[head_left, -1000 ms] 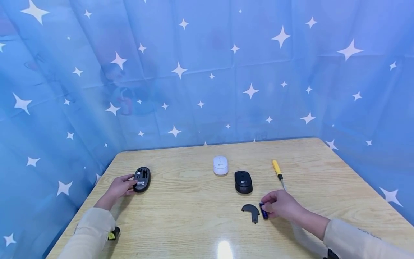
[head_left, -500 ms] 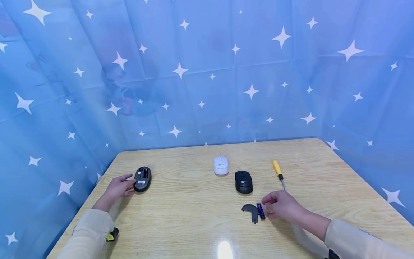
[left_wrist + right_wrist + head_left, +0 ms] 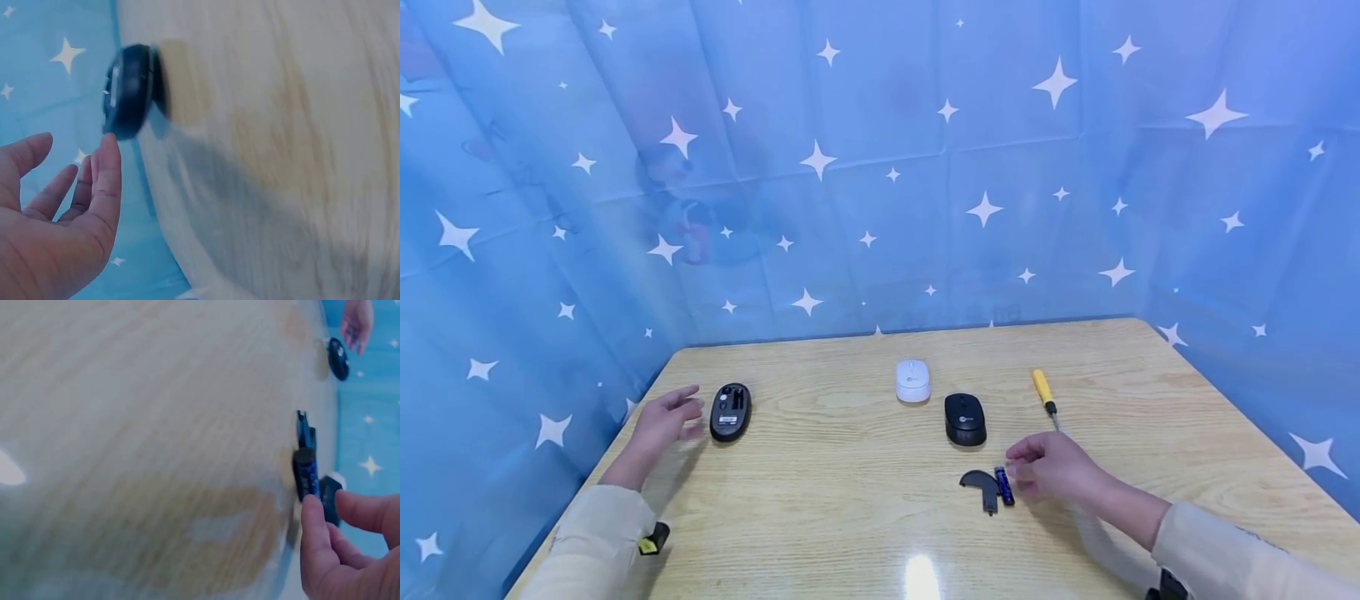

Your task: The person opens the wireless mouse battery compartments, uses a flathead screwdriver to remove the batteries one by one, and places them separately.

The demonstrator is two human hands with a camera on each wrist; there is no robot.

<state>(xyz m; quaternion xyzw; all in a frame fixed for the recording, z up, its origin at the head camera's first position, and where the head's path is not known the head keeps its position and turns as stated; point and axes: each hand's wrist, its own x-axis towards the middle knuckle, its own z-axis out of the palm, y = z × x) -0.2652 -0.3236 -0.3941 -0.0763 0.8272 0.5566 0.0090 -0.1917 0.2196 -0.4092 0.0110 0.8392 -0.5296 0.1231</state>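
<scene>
My left hand [image 3: 662, 423] hovers just left of an upturned black computer mouse [image 3: 730, 412], whose battery slot faces up. Loosely spread fingers and a gap beside the mouse show in the head view. On the right lies a blue battery [image 3: 1004, 486], right beside a dark curved battery cover [image 3: 987, 490]. My right hand [image 3: 1054, 468] is at the battery's right side, thumb and fingers apart. In the right wrist view a fingertip is close to the battery [image 3: 306, 475]; whether it touches, I cannot tell.
A second black mouse [image 3: 966, 419] stands upright behind the battery cover, with a white mouse [image 3: 913, 382] farther back. The yellow-handled screwdriver [image 3: 1042, 392] lies beyond my right hand. A starred blue curtain [image 3: 880, 167] hangs around the wooden table [image 3: 820, 500].
My left hand has let go of the upturned mouse and drawn away to the left. The right hand has released the battery, which now lies closer to the cover.
</scene>
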